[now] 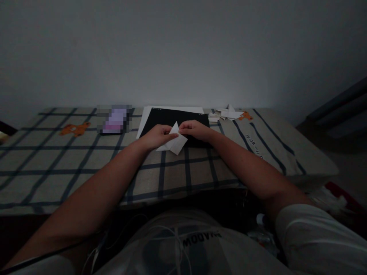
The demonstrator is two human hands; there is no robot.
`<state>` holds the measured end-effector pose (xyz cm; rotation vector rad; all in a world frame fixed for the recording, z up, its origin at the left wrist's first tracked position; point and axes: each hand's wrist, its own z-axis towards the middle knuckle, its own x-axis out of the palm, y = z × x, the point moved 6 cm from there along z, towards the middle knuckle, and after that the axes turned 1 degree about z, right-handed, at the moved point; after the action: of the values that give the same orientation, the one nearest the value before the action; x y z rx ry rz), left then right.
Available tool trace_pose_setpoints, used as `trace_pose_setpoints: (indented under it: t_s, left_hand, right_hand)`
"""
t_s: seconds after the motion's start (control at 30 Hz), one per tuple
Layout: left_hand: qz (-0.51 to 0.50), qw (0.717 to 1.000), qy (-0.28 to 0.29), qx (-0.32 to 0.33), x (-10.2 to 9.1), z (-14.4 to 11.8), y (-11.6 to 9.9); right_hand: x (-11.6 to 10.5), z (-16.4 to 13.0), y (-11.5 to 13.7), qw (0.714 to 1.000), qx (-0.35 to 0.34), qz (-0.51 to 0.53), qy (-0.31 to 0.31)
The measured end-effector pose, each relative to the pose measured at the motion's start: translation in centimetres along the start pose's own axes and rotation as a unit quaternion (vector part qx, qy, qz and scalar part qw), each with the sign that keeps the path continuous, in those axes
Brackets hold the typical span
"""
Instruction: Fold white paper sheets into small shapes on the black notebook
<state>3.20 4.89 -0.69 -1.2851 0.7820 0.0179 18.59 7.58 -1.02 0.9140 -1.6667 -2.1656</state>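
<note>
A folded piece of white paper (178,144) is held between my two hands, over the near edge of a black folder or pad (169,117). It has pointed corners, one sticking up and one out to the left. My left hand (159,136) pinches it from the left, the thumb lying across its front. From the right, my right hand (196,129) has thumb and fingertips closed on its upper right edge. The fingers behind the paper are partly hidden. White sheets (145,114) stick out from under the black folder.
A plaid cloth (94,160) with bear prints covers the table against a grey wall. At the back left lies a pixelated phone-like device (116,119). Folded white paper shapes (229,112) stand at the back right. A plastic bottle (261,229) is below the table's front edge.
</note>
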Motion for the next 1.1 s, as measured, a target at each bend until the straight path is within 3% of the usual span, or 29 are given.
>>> trace_pose_setpoints:
  t_s: [0.17, 0.33, 0.57, 0.7, 1.1]
  left_hand:
    - [0.015, 1.0, 0.02, -0.007, 0.7, -0.2, 0.3]
    - [-0.055, 0.995, -0.082, -0.033, -0.2, 0.1, 1.3]
    - [-0.068, 0.992, -0.087, -0.053, -0.3, 0.0, 1.4]
    - [-0.031, 0.993, -0.106, -0.049, -0.5, -0.1, 1.0]
    - [-0.1, 0.984, -0.142, -0.039, -0.6, -0.1, 1.3]
  right_hand:
    - [-0.5, 0.0, -0.2, 0.996, 0.023, 0.082, -0.008]
    - [-0.7, 0.1, 0.0, 1.0, 0.006, 0.007, -0.025]
    - [0.1, 0.0, 0.6, 0.994, -0.029, -0.106, -0.005]
    - [0.2, -0.2, 0.8, 0.991, -0.037, -0.131, -0.011]
    - [0.3, -0.1, 0.8, 0.989, -0.03, -0.146, -0.012]
